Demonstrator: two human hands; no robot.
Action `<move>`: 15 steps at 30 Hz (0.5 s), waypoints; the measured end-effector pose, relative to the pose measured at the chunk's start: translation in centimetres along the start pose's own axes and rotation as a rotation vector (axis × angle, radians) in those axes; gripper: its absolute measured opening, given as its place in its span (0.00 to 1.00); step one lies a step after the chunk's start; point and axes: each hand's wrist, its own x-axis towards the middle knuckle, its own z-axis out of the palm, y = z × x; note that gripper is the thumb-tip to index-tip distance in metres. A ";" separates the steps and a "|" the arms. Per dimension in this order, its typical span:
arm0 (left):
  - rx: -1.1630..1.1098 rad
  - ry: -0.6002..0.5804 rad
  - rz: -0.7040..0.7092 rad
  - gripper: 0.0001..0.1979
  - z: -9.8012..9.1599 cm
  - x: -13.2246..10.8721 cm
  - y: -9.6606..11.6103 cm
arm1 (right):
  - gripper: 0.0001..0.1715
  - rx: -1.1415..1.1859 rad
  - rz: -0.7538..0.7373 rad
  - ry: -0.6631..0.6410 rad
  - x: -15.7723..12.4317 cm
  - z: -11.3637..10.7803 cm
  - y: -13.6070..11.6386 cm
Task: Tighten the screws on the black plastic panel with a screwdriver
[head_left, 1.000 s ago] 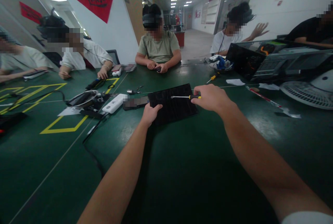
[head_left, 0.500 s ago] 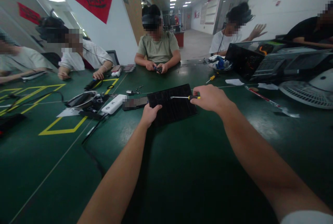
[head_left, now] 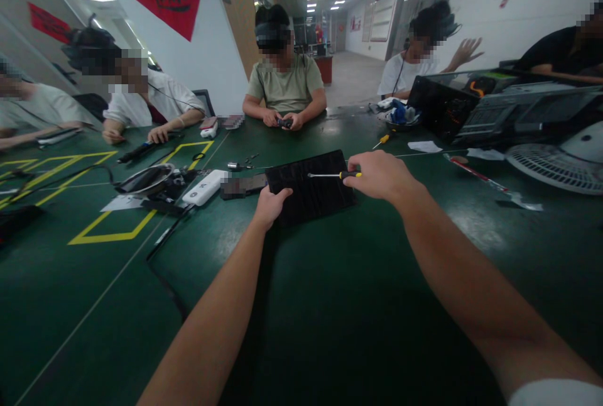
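My left hand (head_left: pixel 272 206) grips the left edge of a flat black rectangular panel (head_left: pixel 313 195), its thumb lying over the front face. The panel tilts up from the green table, and its details are too dark to make out. In my right hand (head_left: pixel 384 175) is a screwdriver (head_left: pixel 330 175) with a yellow-and-black handle. Its thin metal shaft points left across the panel's face; whether the tip touches the panel I cannot tell. My right fingers are closed around the handle near the panel's right edge.
Left of the panel lie a dark phone-like object (head_left: pixel 242 186), a white power bank (head_left: pixel 206 188) and a round tray of dark parts (head_left: pixel 146 181). Another yellow screwdriver (head_left: pixel 382 141) lies beyond my right hand. A computer case (head_left: pixel 509 107) and a white fan (head_left: pixel 560 164) stand right. Several people sit around the table.
My hands, the panel and the screwdriver stay nearly as they were. At the left, a co-worker's hand has shifted left with a black object.
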 end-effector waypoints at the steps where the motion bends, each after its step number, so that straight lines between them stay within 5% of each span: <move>1: 0.001 -0.001 0.000 0.18 0.0 0.0 0.0 | 0.16 0.001 -0.001 0.000 0.0 0.0 0.0; 15: 0.032 0.018 -0.006 0.20 -0.1 0.3 -0.3 | 0.18 -0.022 0.006 -0.030 0.1 0.2 0.0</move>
